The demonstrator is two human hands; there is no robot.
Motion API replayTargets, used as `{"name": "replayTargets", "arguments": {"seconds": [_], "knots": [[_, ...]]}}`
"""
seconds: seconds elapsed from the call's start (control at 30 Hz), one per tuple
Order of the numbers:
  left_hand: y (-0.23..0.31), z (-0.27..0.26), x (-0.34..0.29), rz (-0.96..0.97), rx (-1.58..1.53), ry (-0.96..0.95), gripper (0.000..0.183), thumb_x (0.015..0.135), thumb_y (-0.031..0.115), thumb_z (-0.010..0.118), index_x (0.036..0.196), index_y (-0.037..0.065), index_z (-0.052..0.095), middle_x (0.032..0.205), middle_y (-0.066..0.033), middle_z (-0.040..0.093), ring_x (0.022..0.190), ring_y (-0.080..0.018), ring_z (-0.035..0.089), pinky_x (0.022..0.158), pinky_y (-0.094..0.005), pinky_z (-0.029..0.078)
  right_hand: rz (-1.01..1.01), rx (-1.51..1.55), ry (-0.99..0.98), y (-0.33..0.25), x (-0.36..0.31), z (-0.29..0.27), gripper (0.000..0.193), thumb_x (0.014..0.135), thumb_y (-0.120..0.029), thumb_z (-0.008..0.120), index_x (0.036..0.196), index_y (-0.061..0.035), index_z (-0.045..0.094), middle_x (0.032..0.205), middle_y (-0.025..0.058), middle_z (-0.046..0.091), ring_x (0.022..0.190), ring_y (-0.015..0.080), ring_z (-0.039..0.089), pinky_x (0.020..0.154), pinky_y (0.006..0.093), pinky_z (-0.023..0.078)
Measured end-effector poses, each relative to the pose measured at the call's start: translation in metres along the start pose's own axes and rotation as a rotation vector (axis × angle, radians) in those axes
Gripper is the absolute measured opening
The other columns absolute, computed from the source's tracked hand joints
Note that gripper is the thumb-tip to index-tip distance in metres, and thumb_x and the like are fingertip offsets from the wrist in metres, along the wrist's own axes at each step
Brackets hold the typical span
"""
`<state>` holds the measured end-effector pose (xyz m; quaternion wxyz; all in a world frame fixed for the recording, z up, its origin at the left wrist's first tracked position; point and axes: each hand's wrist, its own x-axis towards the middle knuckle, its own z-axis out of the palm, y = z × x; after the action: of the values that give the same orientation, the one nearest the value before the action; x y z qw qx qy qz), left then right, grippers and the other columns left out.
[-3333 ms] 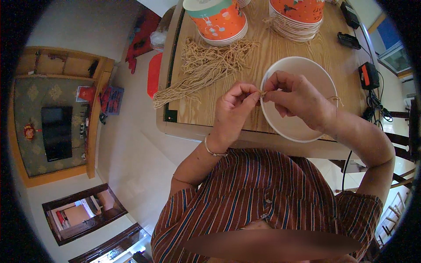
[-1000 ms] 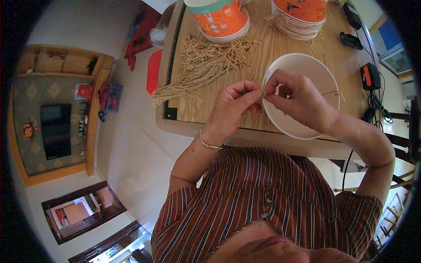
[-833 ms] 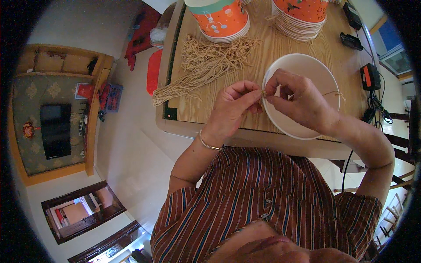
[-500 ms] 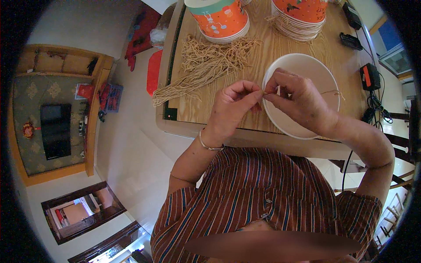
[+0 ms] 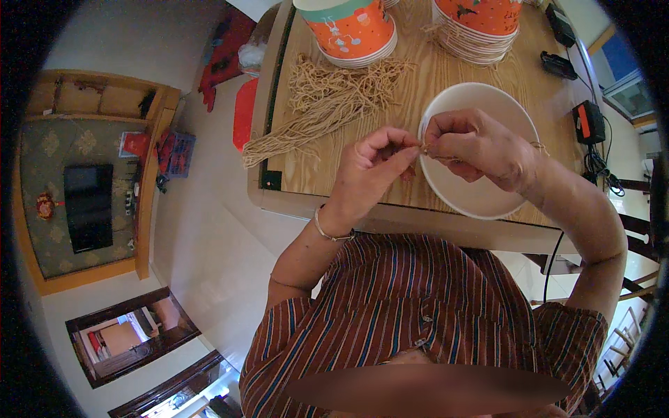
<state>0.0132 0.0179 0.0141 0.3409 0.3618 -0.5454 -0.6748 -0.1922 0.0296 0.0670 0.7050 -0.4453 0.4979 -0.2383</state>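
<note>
Over the left rim of a white paper bucket (image 5: 512, 108), my two hands meet at the fingertips. My left hand (image 5: 369, 171) pinches a thin tan string (image 5: 424, 149) between thumb and forefinger. Right against it, my right hand (image 5: 481, 143) is closed on the same string, its fingers curled and partly hiding the bucket's inside. A short piece of string pokes out by the bucket's right rim. To the left on the table lies a loose bundle of tan paper strings (image 5: 334, 97), its straight ends fanned toward the table's left corner.
Two stacks of orange printed paper buckets (image 5: 352, 35) stand at the far side; strings hang around the right stack (image 5: 481, 31). Black power adapters (image 5: 589, 124) and cables lie along the table's right edge. A red stool (image 5: 245, 115) is beyond the left edge.
My right hand has turned and curled its fingers more at the string. The string stretch seen inside the bucket is now mostly hidden. My left hand has barely shifted.
</note>
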Motion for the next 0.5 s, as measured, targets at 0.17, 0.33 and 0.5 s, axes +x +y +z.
{"name": "replayTargets", "arguments": {"seconds": [0.17, 0.33, 0.5], "knots": [[0.0024, 0.0044, -0.0026, 0.095, 0.139, -0.008, 0.012, 0.088, 0.003, 0.067, 0.099, 0.003, 0.062, 0.087, 0.0027, 0.062, 0.077, -0.0029, 0.056, 0.069, -0.0198, 0.048, 0.013, 0.073, 0.003, 0.0018, 0.0013, -0.0005, 0.01, 0.083, -0.016, 0.058, 0.08, -0.0059, 0.058, 0.062, -0.0026, 0.045, 0.049, 0.0053, 0.038, 0.042, 0.0219, 0.027], [0.0019, 0.0043, -0.0028, 0.065, 0.142, -0.016, 0.01, 0.087, 0.003, 0.067, 0.096, 0.003, 0.061, 0.087, 0.0034, 0.059, 0.08, -0.0022, 0.054, 0.071, -0.0198, 0.046, 0.045, 0.097, -0.016, 0.004, 0.0032, -0.0038, 0.01, 0.082, -0.016, 0.059, 0.078, -0.0066, 0.059, 0.062, -0.0028, 0.045, 0.049, 0.0051, 0.038, 0.042, 0.0217, 0.026], [0.0007, 0.0042, -0.0019, 0.076, 0.143, -0.022, 0.008, 0.088, 0.002, 0.065, 0.094, 0.004, 0.061, 0.085, 0.0039, 0.058, 0.075, -0.002, 0.052, 0.067, -0.0186, 0.045, 0.019, 0.197, -0.044, 0.0068, 0.0037, -0.0067, 0.012, 0.084, -0.017, 0.058, 0.077, -0.0069, 0.059, 0.063, -0.0026, 0.046, 0.049, 0.0051, 0.038, 0.041, 0.0221, 0.024]]}}
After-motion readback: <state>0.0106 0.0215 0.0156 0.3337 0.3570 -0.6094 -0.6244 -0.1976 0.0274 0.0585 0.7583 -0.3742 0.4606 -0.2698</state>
